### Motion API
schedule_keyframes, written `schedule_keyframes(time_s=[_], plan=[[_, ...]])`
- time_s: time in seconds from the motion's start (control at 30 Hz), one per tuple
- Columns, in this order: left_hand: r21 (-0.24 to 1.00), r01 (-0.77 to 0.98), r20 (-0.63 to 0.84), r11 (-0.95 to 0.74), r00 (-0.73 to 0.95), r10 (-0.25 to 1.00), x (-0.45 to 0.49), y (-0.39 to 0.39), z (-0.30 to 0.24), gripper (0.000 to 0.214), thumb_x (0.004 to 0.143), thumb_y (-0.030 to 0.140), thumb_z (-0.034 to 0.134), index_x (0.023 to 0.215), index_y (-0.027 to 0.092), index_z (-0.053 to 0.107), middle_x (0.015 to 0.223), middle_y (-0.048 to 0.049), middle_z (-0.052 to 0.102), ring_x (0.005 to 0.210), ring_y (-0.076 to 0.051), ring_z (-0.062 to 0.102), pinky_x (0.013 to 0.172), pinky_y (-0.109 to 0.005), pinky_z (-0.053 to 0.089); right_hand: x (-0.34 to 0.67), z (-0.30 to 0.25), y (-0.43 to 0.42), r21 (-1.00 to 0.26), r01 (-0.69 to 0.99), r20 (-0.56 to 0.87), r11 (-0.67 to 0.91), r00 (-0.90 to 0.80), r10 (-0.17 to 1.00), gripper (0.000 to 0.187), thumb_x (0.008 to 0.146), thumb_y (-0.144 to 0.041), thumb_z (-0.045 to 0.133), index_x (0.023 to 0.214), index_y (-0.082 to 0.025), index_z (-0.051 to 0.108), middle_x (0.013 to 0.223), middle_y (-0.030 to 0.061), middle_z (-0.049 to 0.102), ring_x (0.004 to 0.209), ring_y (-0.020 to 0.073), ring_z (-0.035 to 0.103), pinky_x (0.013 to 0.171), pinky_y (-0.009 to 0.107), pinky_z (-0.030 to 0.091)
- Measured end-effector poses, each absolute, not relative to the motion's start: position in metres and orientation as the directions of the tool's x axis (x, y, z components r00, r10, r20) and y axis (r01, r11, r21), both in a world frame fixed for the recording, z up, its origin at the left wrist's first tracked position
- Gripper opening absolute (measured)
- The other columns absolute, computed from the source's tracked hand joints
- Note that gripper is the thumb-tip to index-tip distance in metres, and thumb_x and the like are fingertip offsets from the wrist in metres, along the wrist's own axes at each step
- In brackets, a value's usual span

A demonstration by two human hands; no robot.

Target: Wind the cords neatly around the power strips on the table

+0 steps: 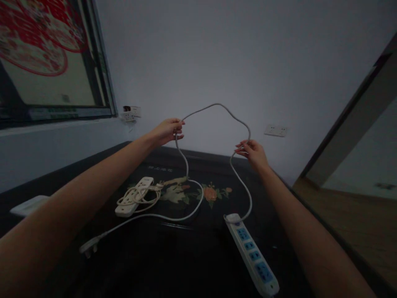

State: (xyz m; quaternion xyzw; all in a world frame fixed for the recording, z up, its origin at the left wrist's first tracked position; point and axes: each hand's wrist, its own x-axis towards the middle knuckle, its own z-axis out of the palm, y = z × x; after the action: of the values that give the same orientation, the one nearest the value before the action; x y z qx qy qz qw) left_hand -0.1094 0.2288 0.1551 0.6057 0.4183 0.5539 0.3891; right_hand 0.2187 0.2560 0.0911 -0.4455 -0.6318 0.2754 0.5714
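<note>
Both hands hold up one white power cord (217,104), which arches between them above the dark table. My left hand (170,130) pinches it at the upper left, and my right hand (252,153) pinches it further right and a bit lower. From my right hand the cord drops to a white power strip (251,254) with blue sockets, lying at the right front. Below my left hand it curls over the tabletop and runs to a plug (89,246) at the left front.
A second white power strip (125,209), its cord bundled over it, lies left of the middle on the table (186,265). A white object (31,205) is partly behind my left forearm. Wall sockets (276,130) are at the back right, others (132,112) near the window.
</note>
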Motion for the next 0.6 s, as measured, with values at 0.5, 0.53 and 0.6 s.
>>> schedule_keyframes(time_s=[0.5, 0.53, 0.6], plan=[[0.533, 0.812, 0.420, -0.237, -0.011, 0.907, -0.089, 0.315, 0.009, 0.038, 0.084, 0.013, 0.047, 0.119, 0.019, 0.058, 0.110, -0.0129, 0.061, 0.108, -0.025, 0.056, 0.095, -0.041, 0.041, 0.250, -0.035, 0.307, -0.505, 0.851, 0.060, -0.144, 0.201, 0.978, 0.032, 0.091, -0.032, 0.056, 0.119, -0.018, 0.055, 0.120, 0.0085, 0.058, 0.100, 0.0207, 0.060, 0.084, 0.041, 0.052], [0.479, 0.844, 0.428, -0.241, 0.015, 0.904, -0.087, 0.313, 0.000, 0.042, 0.084, 0.013, 0.046, 0.124, 0.020, 0.055, 0.117, -0.0144, 0.058, 0.113, -0.028, 0.053, 0.098, -0.046, 0.038, 0.249, -0.040, 0.308, -0.486, 0.861, 0.049, -0.150, 0.198, 0.979, 0.032, 0.091, -0.032, 0.055, 0.119, -0.018, 0.055, 0.120, 0.0085, 0.058, 0.100, 0.0206, 0.060, 0.084, 0.041, 0.052], [0.369, 0.891, 0.442, -0.265, 0.082, 0.893, -0.082, 0.309, -0.016, 0.050, 0.084, 0.011, 0.044, 0.132, 0.024, 0.048, 0.132, -0.0151, 0.050, 0.125, -0.031, 0.043, 0.106, -0.054, 0.025, 0.246, -0.049, 0.311, -0.453, 0.878, 0.029, -0.156, 0.189, 0.982, 0.031, 0.091, -0.032, 0.055, 0.119, -0.018, 0.055, 0.120, 0.0085, 0.058, 0.100, 0.0205, 0.060, 0.084, 0.041, 0.052]])
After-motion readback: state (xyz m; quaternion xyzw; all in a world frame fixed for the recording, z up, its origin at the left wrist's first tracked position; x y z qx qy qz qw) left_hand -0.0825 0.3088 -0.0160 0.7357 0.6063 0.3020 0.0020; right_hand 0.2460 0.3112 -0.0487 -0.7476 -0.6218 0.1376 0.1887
